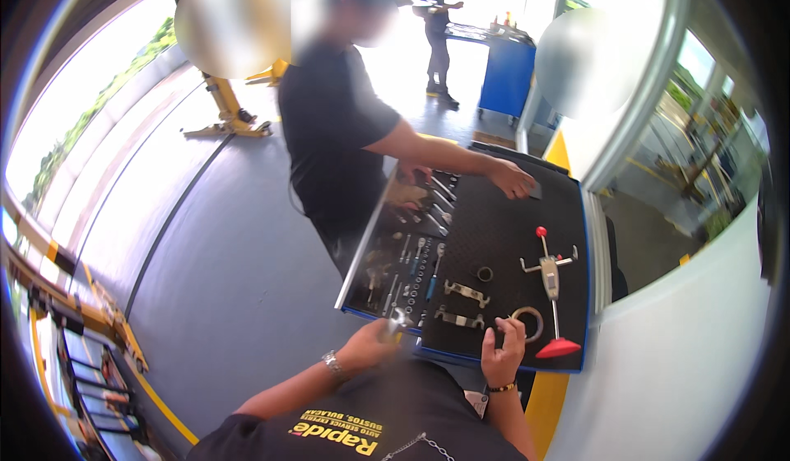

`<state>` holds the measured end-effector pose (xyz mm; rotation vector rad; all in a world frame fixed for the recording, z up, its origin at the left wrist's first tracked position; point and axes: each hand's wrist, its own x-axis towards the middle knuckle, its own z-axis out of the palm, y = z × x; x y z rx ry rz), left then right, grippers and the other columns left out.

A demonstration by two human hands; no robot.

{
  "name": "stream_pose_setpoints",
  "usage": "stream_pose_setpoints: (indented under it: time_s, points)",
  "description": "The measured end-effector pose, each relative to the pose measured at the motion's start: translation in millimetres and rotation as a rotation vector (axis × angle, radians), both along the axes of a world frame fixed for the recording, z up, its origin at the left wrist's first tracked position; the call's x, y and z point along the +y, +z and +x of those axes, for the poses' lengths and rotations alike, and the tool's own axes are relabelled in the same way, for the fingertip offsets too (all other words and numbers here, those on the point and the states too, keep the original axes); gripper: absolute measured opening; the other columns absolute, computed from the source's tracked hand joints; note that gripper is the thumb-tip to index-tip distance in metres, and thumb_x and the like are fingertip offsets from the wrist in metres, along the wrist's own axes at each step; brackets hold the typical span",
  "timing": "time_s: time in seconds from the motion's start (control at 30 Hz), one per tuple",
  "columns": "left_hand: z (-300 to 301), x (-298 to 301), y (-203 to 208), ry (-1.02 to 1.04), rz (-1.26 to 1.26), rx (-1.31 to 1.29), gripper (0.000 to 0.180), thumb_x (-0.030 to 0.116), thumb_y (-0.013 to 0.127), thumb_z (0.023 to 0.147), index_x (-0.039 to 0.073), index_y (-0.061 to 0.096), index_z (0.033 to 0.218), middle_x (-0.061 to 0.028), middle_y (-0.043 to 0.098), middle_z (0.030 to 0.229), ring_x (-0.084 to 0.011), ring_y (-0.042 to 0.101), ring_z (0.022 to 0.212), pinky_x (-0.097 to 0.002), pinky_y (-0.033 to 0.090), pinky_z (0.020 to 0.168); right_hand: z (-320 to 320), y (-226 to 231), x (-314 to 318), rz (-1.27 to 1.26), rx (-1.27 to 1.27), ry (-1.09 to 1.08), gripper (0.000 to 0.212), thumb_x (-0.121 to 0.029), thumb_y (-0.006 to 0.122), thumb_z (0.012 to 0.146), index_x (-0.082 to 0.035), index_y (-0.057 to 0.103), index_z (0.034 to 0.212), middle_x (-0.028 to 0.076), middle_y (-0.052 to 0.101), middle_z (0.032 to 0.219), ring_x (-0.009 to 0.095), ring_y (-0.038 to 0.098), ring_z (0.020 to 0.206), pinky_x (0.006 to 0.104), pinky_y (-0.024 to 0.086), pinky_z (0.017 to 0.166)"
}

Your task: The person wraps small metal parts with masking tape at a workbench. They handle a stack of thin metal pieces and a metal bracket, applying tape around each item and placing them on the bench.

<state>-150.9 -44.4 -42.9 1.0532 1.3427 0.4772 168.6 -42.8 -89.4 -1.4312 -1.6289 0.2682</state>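
Observation:
My left hand [368,347] is closed around a shiny metal wrench [400,321] at the near edge of an open tool drawer. Blur hides much of the wrench. My right hand [504,352] rests at the near edge of the black mat [514,251], fingers apart and partly curled. Just beyond it lies a tan ring like a tape roll [537,326]. To its left are two metal brackets, the nearer one [459,319] and the farther one [467,294]. A small dark ring [484,274] sits behind them.
The drawer holds sockets [421,267], a blue-handled ratchet [434,273] and several wrenches [443,206]. A red-ended metal tool [550,276] lies at the mat's right. A co-worker [333,132] reaches over the mat, one hand [512,179] on a flat grey item. Behind stands a blue cabinet [508,78].

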Motion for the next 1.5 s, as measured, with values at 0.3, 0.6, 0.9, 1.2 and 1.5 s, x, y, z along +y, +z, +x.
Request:
stream_pose_setpoints:
  time_s: [0.3,0.6,0.9,1.2,1.5]
  points:
    - [67,-1,32,0.158,-0.245,-0.792,0.039,0.015,0.07,0.098,0.004,0.056,0.133,-0.0071,0.067,0.115,-0.0149,0.068,0.103,-0.0317,0.056,0.088,-67,72,9,0.098,-0.14,0.747,0.145,-0.047,0.1,0.058,-0.01,0.013,0.168,0.03,0.03,0.164,0.051,0.04,0.146,0.0579,0.039,0.116]
    - [54,-10,55,0.08,-0.244,-0.794,0.031,0.018,0.07,0.098,0.004,0.062,0.125,-0.0035,0.068,0.111,-0.0107,0.067,0.095,-0.0292,0.055,0.08,-80,84,6,0.149,-0.16,0.754,0.144,-0.041,0.102,0.051,-0.021,0.017,0.166,0.033,0.032,0.157,0.054,0.044,0.139,0.0626,0.044,0.109]
    - [20,-1,29,-0.07,-0.068,-0.668,0.044,0.031,0.065,0.106,0.001,0.062,0.138,-0.0069,0.068,0.122,-0.0138,0.064,0.109,-0.0338,0.053,0.098,-75,99,27,0.207,-0.356,0.881,0.131,-0.046,0.098,0.051,-0.025,0.033,0.161,0.029,0.038,0.152,0.052,0.045,0.134,0.0642,0.04,0.11]
    - [24,7,9,0.125,-0.338,-0.99,0.026,0.027,0.069,0.105,0.006,0.067,0.118,-0.0038,0.07,0.103,-0.0159,0.068,0.091,-0.0358,0.057,0.086,-78,93,34,0.09,0.058,0.917,0.149,-0.044,0.105,0.047,-0.024,0.02,0.168,0.03,0.034,0.157,0.044,0.045,0.139,0.0548,0.043,0.111]
    - [22,14,-31,-0.137,0.322,-0.278,0.038,0.031,0.075,0.1,0.005,0.065,0.126,-0.0046,0.068,0.111,-0.0164,0.066,0.1,-0.036,0.056,0.087,-75,64,6,-0.17,0.867,0.838,0.15,-0.052,0.101,0.059,-0.021,0.004,0.17,0.025,0.032,0.159,0.037,0.043,0.142,0.0502,0.037,0.117]
